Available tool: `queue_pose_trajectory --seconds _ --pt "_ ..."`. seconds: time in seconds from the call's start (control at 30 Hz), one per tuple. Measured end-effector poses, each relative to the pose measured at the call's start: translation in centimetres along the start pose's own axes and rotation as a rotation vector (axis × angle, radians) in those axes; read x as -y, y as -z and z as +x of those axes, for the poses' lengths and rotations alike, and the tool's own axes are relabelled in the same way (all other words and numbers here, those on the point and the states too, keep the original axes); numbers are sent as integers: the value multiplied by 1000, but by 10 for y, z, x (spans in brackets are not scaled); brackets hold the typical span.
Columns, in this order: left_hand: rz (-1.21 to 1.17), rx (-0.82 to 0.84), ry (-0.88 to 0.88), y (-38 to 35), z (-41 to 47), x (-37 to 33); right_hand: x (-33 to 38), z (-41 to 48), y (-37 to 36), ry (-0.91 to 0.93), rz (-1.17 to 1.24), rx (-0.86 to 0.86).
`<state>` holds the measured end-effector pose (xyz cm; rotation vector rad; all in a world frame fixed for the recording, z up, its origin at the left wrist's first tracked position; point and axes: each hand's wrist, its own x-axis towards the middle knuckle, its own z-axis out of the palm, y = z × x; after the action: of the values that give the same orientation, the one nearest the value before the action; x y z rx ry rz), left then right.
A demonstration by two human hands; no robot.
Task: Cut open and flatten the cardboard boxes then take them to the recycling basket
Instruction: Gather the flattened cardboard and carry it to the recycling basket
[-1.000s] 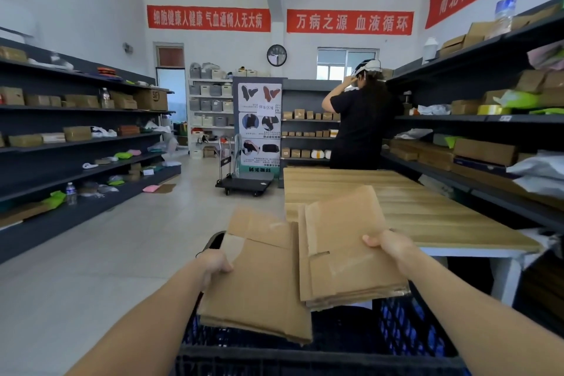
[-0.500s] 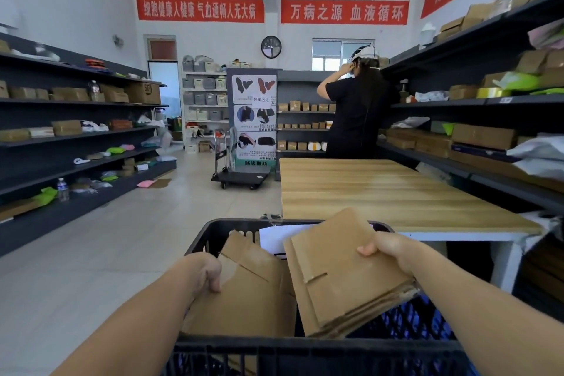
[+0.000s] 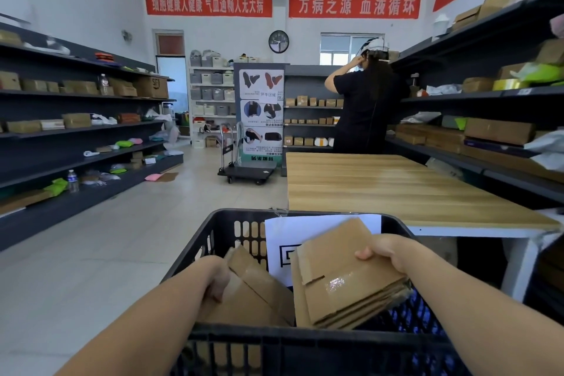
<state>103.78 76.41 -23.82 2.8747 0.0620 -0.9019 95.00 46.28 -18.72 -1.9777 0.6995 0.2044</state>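
A black slotted plastic basket stands on the floor right in front of me. My left hand grips a flattened brown cardboard piece that leans inside the basket's left half. My right hand holds a stack of flattened cardboard, thumb on top, its lower edge down inside the basket on the right. A strip of clear tape shines on the stack's top sheet. A white sheet with a black printed square stands against the basket's far wall behind the cardboard.
A wooden-topped table with white legs stands just beyond the basket to the right. A person in black stands at its far end facing the shelves. Dark shelving with boxes lines both sides. A flat trolley sits mid-floor.
Both hands have lowered the cardboard from above the basket down into it. The white sheet on the far wall has come into view.
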Motion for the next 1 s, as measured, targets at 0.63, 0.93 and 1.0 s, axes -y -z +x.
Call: queue_pose_trajectory --seconds 0.63,0.93,1.0 --pt "-779 569 -421 -18 -8 -68 -5 -20 9 -14 94 101" --pt "-535 575 -531 -28 -6 -79 -26 -24 25 -175 -8 252" --pt "-475 586 -494 -33 -5 -83 -32 -19 18 -227 -50 271"
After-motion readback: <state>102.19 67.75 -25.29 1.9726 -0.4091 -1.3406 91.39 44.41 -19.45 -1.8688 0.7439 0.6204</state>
